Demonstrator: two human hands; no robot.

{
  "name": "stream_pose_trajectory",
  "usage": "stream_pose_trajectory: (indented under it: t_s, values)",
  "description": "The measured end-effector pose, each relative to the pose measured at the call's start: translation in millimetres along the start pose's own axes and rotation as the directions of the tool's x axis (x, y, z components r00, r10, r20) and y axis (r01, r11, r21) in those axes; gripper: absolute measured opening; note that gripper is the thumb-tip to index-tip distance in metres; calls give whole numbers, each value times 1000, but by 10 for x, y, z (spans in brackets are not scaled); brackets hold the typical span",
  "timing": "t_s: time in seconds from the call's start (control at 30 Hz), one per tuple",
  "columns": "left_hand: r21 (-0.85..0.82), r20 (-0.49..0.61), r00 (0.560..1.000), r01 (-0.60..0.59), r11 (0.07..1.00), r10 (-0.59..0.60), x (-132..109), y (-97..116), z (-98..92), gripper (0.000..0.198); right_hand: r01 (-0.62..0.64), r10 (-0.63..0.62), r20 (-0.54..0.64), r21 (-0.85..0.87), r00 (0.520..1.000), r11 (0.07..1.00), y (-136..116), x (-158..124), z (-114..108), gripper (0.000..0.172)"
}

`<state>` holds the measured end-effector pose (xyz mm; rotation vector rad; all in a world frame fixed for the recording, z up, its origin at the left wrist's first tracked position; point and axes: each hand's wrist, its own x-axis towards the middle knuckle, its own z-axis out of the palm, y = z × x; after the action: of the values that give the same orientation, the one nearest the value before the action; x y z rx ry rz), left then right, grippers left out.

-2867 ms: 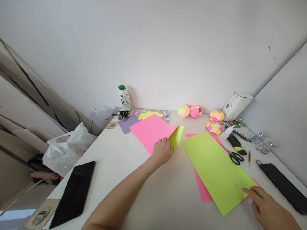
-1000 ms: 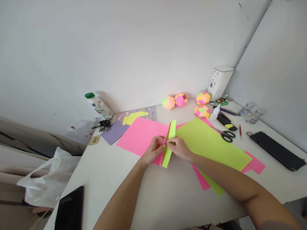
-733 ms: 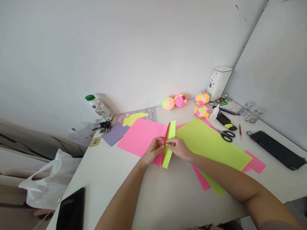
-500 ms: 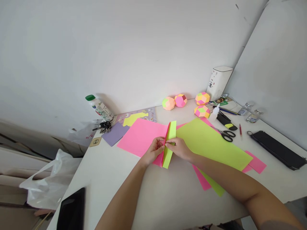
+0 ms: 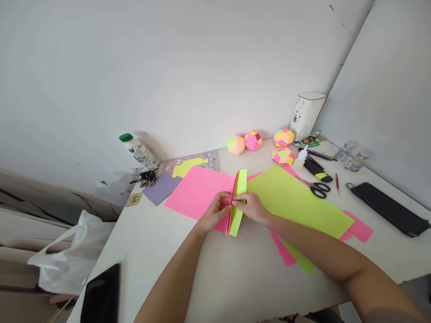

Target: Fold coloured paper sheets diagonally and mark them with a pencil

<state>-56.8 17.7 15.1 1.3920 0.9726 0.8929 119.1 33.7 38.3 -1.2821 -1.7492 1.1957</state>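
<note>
A pink paper sheet (image 5: 198,190) lies on the white table (image 5: 235,278), its right edge turned up so a narrow yellow-green strip (image 5: 238,197) shows. My left hand (image 5: 216,213) pinches that raised edge from the left. My right hand (image 5: 253,208) pinches the same strip from the right, fingertips nearly meeting the left hand's. To the right lies a large yellow-green sheet (image 5: 296,202) over more pink sheets (image 5: 360,229).
Several paper balls (image 5: 253,140) line the wall. Scissors (image 5: 318,188), a glue bottle (image 5: 302,157), a black case (image 5: 387,207), small jars (image 5: 343,152) and a white box (image 5: 308,114) sit right. A bottle (image 5: 136,150), keys (image 5: 144,177), purple paper (image 5: 161,186), plastic bag (image 5: 67,255) and phone (image 5: 101,294) sit left.
Since 2.9 s ago my right hand left the yellow-green sheet and joined the left at the folded edge. Over the last second both hands barely moved.
</note>
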Motion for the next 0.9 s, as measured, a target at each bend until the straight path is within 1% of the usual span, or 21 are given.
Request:
stream_pose_trajectory:
  t_s: [0.23, 0.47, 0.6, 0.77, 0.9]
  values:
    - [-43, -8, 1000, 20, 999, -20, 0, 4, 8, 42, -7, 7, 0, -3, 1000, 1000, -2, 7, 6, 19]
    - [-55, -68, 998, 14, 998, -18, -3, -21, 11, 42, -21, 21, -6, -24, 1000, 999, 6, 23, 9, 17]
    - [-14, -86, 996, -15, 1000, 14, 5, -53, 2, 37, -43, 41, -36, -56, 999, 998, -3, 11, 12, 14]
    - [91, -84, 995, -47, 995, 55, 22, -66, 3, 23, -60, 54, -80, -74, 995, 995, 2, -13, 12, 17]
    - [160, -93, 992, -69, 985, 85, 28, -63, 13, 21, -59, 53, -76, -77, 996, 995, 12, -8, 12, 12]
